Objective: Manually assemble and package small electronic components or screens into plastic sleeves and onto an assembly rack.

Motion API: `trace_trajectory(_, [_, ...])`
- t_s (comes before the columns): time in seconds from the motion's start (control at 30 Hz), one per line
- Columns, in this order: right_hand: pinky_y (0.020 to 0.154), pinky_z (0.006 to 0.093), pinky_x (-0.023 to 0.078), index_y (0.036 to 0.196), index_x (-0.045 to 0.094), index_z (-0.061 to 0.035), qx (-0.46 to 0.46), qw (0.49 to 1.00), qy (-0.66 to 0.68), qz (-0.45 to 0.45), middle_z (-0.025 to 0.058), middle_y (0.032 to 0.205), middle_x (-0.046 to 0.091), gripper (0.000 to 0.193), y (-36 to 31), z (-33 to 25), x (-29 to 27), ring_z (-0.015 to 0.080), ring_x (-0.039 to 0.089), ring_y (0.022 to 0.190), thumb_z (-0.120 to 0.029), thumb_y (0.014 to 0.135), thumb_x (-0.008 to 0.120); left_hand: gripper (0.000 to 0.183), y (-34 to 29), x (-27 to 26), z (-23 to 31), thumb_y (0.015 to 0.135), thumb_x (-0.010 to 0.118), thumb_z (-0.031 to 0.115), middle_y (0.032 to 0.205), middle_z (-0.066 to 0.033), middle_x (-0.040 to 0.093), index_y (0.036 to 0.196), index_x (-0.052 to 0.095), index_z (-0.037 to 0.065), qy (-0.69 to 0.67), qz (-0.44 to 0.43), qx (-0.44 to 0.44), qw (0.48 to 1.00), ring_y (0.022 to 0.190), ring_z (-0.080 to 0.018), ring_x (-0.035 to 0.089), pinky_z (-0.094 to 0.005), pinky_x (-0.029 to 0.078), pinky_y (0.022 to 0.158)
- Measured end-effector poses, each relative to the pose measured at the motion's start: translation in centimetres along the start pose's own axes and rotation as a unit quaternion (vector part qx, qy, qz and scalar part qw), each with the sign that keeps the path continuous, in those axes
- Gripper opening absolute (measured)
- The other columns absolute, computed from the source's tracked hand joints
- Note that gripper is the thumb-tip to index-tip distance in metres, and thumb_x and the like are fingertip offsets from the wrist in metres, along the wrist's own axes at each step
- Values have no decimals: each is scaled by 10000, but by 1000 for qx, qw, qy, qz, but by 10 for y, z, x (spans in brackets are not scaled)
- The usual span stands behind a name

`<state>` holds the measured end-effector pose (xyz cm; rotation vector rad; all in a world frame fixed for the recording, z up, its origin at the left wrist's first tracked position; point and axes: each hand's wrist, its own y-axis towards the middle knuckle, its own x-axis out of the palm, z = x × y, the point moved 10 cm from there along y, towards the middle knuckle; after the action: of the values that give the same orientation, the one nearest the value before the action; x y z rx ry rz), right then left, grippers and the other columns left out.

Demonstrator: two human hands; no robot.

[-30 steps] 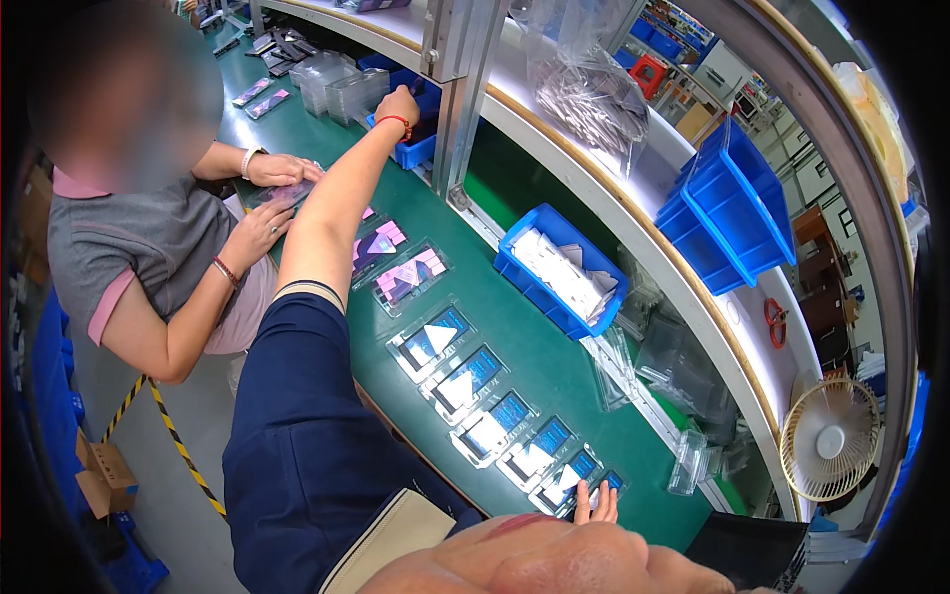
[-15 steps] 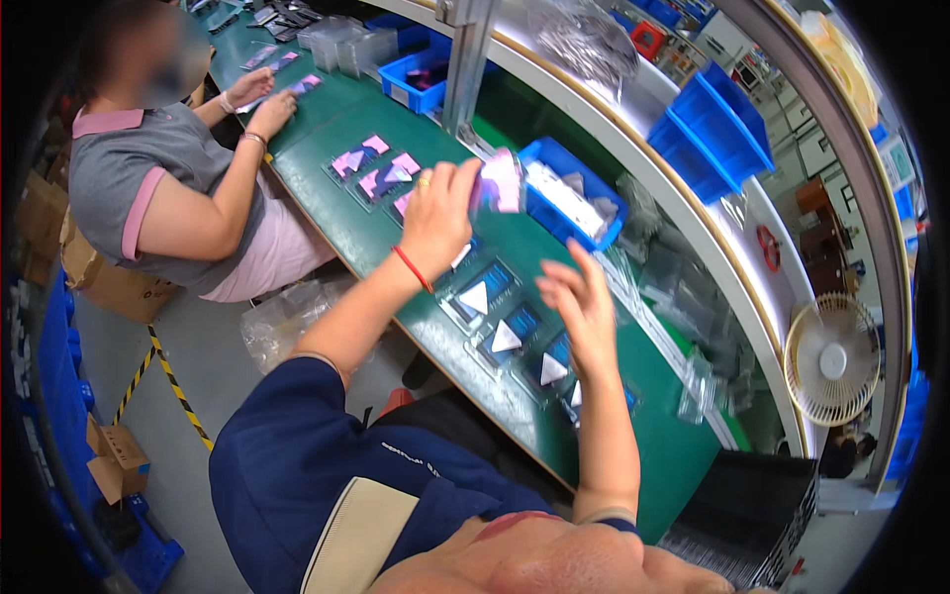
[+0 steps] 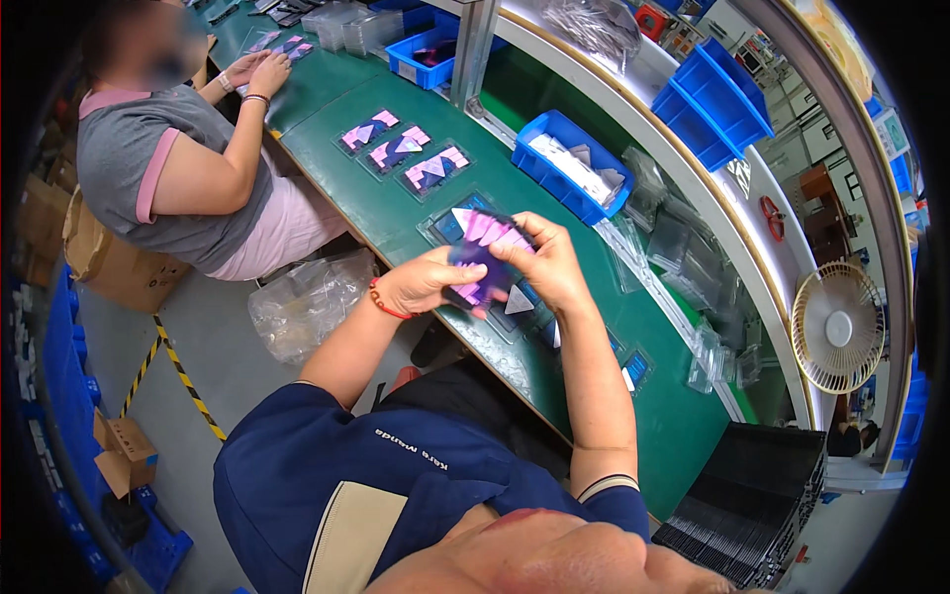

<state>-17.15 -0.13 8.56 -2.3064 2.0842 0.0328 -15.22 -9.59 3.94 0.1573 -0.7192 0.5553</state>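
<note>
Both hands meet over the green table (image 3: 336, 173), holding a fanned bunch of pink and purple printed cards (image 3: 483, 259), somewhat blurred. My left hand (image 3: 424, 282), a red band at its wrist, pinches the cards from the left with its thumb on top. From the right, my right hand (image 3: 549, 259) grips their upper edge. Beyond them lies a row of clear plastic pieces; the three farther ones carry pink-purple cards (image 3: 435, 170) with pale triangles. Closer pieces bear dark blue cards (image 3: 447, 227) with white triangles (image 3: 519, 298), partly hidden by my hands and right forearm.
A blue bin (image 3: 564, 178) of white pieces stands at the table's far edge, below a curved white shelf. A co-worker (image 3: 188, 168) sits at the left, handling similar cards. At right are a fan (image 3: 839, 327) and a black ribbed stack (image 3: 752, 500). A plastic bag (image 3: 312, 307) hangs by the near edge.
My left hand has come back toward me with the pink-purple cards from near the bin. My right hand, which was open, has moved up and left and now grips them too.
</note>
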Motion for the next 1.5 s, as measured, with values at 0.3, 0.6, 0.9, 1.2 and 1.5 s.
trace_trajectory(0.3, [572,250,453,921,675,-11,-29,972,-222,74,29,686,646,251,26,24,5,69,557,606,-89,708,783,363,-21,-62,-10,895,614,151,1037,-166,643,1208,517,-6,-41,124,27,991,936,-287,660,-399,570,781])
trace_trajectory(0.6, [550,277,448,952,706,-50,-41,976,-197,88,43,687,655,260,83,49,-7,115,565,581,-97,704,769,278,-66,-125,10,928,567,126,1014,-175,649,1141,543,-50,-44,284,108,952,880,-260,665,-361,565,763])
trace_trajectory(0.9, [823,391,395,1022,653,-73,-163,814,-515,213,124,981,603,403,48,-11,6,292,546,959,-265,688,772,272,-69,-117,19,909,601,112,962,-148,657,1129,557,-42,13,307,142,941,838,-229,663,-339,558,712])
trace_trajectory(1.2, [716,218,475,1109,609,-22,26,985,-161,52,42,926,664,383,38,45,-15,88,604,783,5,747,731,278,-43,-86,-4,921,605,201,911,-111,650,1098,586,-13,-26,260,57,964,739,-189,659,-314,562,661])
trace_trajectory(1.5, [892,409,342,1083,639,-56,-60,747,-625,218,94,965,586,501,-6,2,-22,272,515,974,-263,657,802,255,-46,-78,-5,919,570,91,970,-157,665,1122,560,-62,-3,244,60,968,848,-233,673,-341,569,748])
